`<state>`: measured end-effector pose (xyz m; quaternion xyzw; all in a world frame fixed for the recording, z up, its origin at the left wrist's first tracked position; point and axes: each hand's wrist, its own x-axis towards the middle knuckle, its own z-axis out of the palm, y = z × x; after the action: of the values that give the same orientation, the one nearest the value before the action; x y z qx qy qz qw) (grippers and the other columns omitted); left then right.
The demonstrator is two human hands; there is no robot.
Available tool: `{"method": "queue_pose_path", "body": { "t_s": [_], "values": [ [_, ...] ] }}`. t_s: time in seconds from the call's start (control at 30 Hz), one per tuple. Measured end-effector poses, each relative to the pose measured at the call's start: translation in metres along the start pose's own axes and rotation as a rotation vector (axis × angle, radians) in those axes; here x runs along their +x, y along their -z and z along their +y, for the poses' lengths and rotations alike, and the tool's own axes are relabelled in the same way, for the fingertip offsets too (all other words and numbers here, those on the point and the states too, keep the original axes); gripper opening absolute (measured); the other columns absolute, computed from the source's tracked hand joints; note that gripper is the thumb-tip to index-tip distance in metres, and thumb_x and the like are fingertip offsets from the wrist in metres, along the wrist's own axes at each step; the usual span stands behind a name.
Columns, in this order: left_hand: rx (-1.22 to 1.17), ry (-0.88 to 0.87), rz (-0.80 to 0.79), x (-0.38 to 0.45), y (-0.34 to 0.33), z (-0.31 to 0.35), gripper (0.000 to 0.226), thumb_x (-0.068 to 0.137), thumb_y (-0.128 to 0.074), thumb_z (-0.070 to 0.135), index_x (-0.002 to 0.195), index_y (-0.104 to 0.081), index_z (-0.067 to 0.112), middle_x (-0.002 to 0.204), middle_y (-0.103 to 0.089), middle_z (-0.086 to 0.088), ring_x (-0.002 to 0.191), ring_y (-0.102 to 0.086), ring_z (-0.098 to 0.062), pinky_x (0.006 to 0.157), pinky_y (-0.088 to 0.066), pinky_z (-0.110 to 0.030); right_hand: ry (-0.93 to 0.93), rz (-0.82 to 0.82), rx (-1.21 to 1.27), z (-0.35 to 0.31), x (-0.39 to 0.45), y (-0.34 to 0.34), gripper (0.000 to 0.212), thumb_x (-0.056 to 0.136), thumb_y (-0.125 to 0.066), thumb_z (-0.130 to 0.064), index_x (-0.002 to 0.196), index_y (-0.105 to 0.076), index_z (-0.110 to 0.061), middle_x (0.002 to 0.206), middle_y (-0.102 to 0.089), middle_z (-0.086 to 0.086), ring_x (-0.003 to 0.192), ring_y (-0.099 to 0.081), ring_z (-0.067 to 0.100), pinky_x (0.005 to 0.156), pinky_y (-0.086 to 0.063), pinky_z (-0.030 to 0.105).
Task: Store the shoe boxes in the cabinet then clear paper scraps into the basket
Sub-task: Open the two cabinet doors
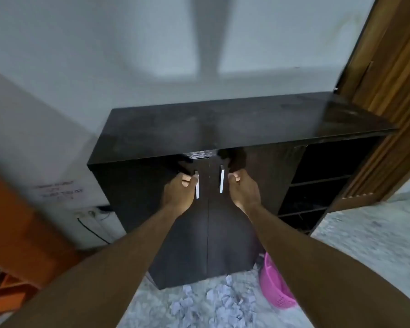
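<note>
Cabinet (pixel 152 129) interior hidden behind closed doors; open shelves (pixel 317 185) at its right too dark to read; pink basket (pixel 273 287) partly covered by right forearm; label (pixel 57 190) on white appliance blurred, illegible; orange object (pixel 14 233) cut by left edge.

The cabinet (pixel 223 124) is dark wood-grain with a dusty, faintly glossy top; handles (pixel 221 179) look like brushed metal; basket (pixel 273 284) perforated pink plastic; scraps (pixel 225 298) crumpled paper.
</note>
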<state>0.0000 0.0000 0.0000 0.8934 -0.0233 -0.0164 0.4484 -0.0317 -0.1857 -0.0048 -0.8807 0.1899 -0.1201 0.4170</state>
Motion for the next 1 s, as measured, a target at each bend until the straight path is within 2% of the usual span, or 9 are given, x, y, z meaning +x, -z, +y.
{"method": "queue_pose_path", "body": {
  "t_s": [0.13, 0.23, 0.33, 0.47, 0.57, 0.7, 0.83, 0.93, 1.0],
  "values": [
    [0.014, 0.052, 0.071, 0.014, -0.024, 0.011, 0.042, 0.104, -0.045, 0.052, 0.103, -0.067, 0.017, 0.082, -0.062, 0.009, 0.074, -0.058, -0.006, 0.067, -0.044, -0.026, 0.003, -0.105, 0.061, -0.002, 0.028, -0.011, 0.041, 0.108, -0.042, -0.041, 0.118, -0.062, -0.007, 0.118, -0.071, 0.013, 0.111, -0.065, 0.033, 0.089, -0.050, 0.038],
    [-0.020, 0.077, 0.124, 0.019, -0.036, 0.007, 0.047, 0.105, -0.043, 0.051, 0.099, -0.070, 0.013, 0.089, -0.072, -0.003, 0.085, -0.068, -0.021, 0.077, -0.056, -0.036, -0.001, -0.146, 0.132, -0.002, 0.043, -0.025, 0.044, 0.109, -0.039, -0.041, 0.109, -0.062, -0.003, 0.112, -0.072, 0.016, 0.106, -0.067, 0.037, 0.092, -0.055, 0.047],
    [-0.038, 0.089, 0.157, 0.018, -0.040, 0.007, 0.045, 0.106, -0.041, 0.047, 0.096, -0.069, 0.014, 0.094, -0.074, -0.006, 0.088, -0.070, -0.023, 0.082, -0.058, -0.041, -0.030, -0.136, 0.186, 0.003, 0.051, -0.036, 0.043, 0.109, -0.037, -0.039, 0.105, -0.060, -0.003, 0.106, -0.070, 0.017, 0.098, -0.067, 0.038, 0.088, -0.056, 0.054],
    [-0.060, 0.093, 0.176, 0.007, -0.044, 0.006, 0.045, 0.107, -0.041, 0.043, 0.088, -0.066, 0.011, 0.090, -0.074, -0.002, 0.084, -0.069, -0.022, 0.079, -0.056, -0.038, -0.013, -0.143, 0.177, 0.004, 0.048, -0.038, 0.044, 0.112, -0.032, -0.036, 0.113, -0.056, 0.001, 0.111, -0.061, 0.016, 0.096, -0.056, 0.031, 0.081, -0.044, 0.037],
    [-0.061, 0.093, 0.196, -0.009, -0.045, 0.001, 0.045, 0.107, -0.042, 0.040, 0.087, -0.066, 0.008, 0.089, -0.074, 0.000, 0.084, -0.067, -0.018, 0.077, -0.050, -0.030, -0.015, -0.152, 0.171, 0.003, 0.048, -0.039, 0.044, 0.111, -0.033, -0.038, 0.115, -0.055, 0.000, 0.116, -0.061, 0.018, 0.101, -0.057, 0.033, 0.080, -0.042, 0.037],
    [-0.078, 0.077, 0.174, -0.031, -0.038, -0.003, 0.046, 0.107, -0.042, 0.039, 0.083, -0.063, 0.007, 0.085, -0.072, 0.001, 0.076, -0.064, -0.012, 0.059, -0.043, -0.011, -0.031, -0.165, 0.153, 0.001, 0.048, -0.037, 0.042, 0.112, -0.034, -0.036, 0.118, -0.054, 0.000, 0.122, -0.062, 0.019, 0.110, -0.059, 0.037, 0.078, -0.037, 0.034],
    [-0.055, 0.044, 0.154, -0.048, -0.033, -0.010, 0.045, 0.107, -0.044, 0.042, 0.078, -0.061, 0.011, 0.085, -0.073, 0.000, 0.076, -0.064, -0.012, 0.063, -0.044, -0.016, -0.036, -0.181, 0.157, 0.002, 0.046, -0.034, 0.041, 0.112, -0.035, -0.035, 0.121, -0.053, 0.001, 0.125, -0.061, 0.020, 0.112, -0.059, 0.037, 0.078, -0.036, 0.034],
    [-0.064, 0.040, 0.157, -0.061, -0.030, -0.014, 0.043, 0.107, -0.046, 0.036, 0.077, -0.061, 0.010, 0.085, -0.073, -0.005, 0.077, -0.066, -0.014, 0.063, -0.046, -0.006, -0.029, -0.191, 0.146, 0.004, 0.041, -0.030, 0.041, 0.112, -0.035, -0.034, 0.123, -0.053, 0.001, 0.127, -0.061, 0.019, 0.115, -0.058, 0.037, 0.079, -0.035, 0.033],
    [-0.107, 0.040, 0.149, -0.069, -0.029, -0.021, 0.042, 0.107, -0.047, 0.036, 0.073, -0.060, 0.014, 0.083, -0.073, -0.005, 0.082, -0.070, -0.018, 0.079, -0.058, -0.020, -0.021, -0.207, 0.137, 0.006, 0.037, -0.026, 0.042, 0.112, -0.035, -0.035, 0.122, -0.053, 0.000, 0.126, -0.061, 0.019, 0.116, -0.058, 0.038, 0.081, -0.039, 0.034]
  ]
}}
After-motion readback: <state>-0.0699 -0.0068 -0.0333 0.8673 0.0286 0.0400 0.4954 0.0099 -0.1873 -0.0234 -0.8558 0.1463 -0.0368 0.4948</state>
